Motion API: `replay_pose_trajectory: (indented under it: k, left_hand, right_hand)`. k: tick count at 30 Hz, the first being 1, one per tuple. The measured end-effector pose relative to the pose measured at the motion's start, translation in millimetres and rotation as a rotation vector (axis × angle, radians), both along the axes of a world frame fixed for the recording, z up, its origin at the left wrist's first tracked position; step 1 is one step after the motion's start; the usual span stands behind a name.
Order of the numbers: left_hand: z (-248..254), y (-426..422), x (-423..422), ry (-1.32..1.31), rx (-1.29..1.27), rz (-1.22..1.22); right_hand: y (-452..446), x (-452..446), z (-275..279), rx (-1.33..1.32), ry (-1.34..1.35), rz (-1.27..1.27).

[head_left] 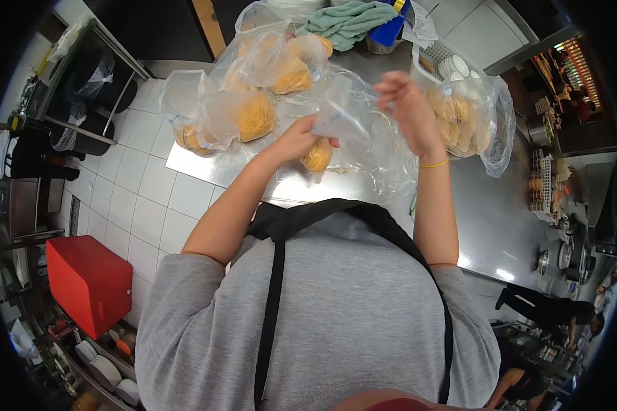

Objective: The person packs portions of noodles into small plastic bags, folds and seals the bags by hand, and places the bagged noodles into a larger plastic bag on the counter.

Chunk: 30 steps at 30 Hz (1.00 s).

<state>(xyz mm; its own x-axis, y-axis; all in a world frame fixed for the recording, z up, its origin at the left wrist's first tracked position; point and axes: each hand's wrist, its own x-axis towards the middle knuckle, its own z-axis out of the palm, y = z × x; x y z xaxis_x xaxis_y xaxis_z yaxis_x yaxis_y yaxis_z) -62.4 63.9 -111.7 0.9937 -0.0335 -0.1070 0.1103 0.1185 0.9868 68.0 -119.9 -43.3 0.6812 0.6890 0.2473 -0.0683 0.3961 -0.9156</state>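
My left hand is closed on the neck of a clear plastic bag. A small ball of yellow noodles sits in the lower end of this bag, just under my fingers. My right hand is raised to the right of the bag, its fingers apart and slightly blurred, with nothing visible in it. Below it, loose clear plastic sheeting lies crumpled on the steel table. Left of my left hand are several bags of yellow noodles, some with their tops standing up.
At the right, a clear bag of pale round pieces stands on the steel table. Farther back are a green cloth and a white plastic basket holding small white dishes. A red box is at the left; other people are at lower right.
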Motion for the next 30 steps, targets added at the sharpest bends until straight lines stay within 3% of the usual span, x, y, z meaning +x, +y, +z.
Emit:
replay_pose_trajectory:
  k: [2, 9, 12, 14, 15, 18, 21, 23, 24, 26, 28, 30]
  left_hand:
    - [-2, -4, -4, -0.116, 0.043, -0.118]
    - [-49, -3, 0, -0.098, 0.517, -0.241]
    - [-70, -3, -2, -0.193, 0.45, -0.127]
    - [-83, 1, 2, -0.228, 0.419, -0.124]
    - [-80, 2, 2, -0.24, 0.41, -0.122]
    - [-64, 4, -1, -0.129, 0.293, -0.175]
    - [-50, 0, 1, 0.02, 0.259, -0.251]
    - [-65, -10, 1, -0.31, 0.647, -0.092]
    - [-61, -14, -2, -0.304, 0.646, -0.091]
    - [-49, -18, -7, -0.275, 0.696, -0.097]
    - [-49, -21, -12, -0.304, 0.697, -0.024]
    - [-53, -25, -12, -0.428, 0.867, 0.249]
  right_hand:
    - [4, -18, -33, -0.553, -0.375, 0.12]
    - [20, -47, -36, -0.427, -0.381, 0.143]
    - [9, -35, -33, -0.335, -0.284, 0.018]
    - [4, -29, -30, -0.11, 0.005, 0.011]
    - [1, -26, -29, -0.109, 0.004, 0.012]
    - [-8, -24, -38, -0.198, -0.132, 0.099]
    - [-7, -37, -67, -0.653, -0.64, 0.198]
    - [16, -63, -60, -0.551, -0.519, 0.139]
    - [17, -64, -64, -0.551, -0.515, 0.143]
    - [23, -60, -74, -0.431, 0.044, 0.01]
    - [25, -56, -63, -0.436, 0.014, -0.024]
    - [22, -59, -56, -0.46, 0.015, -0.006]
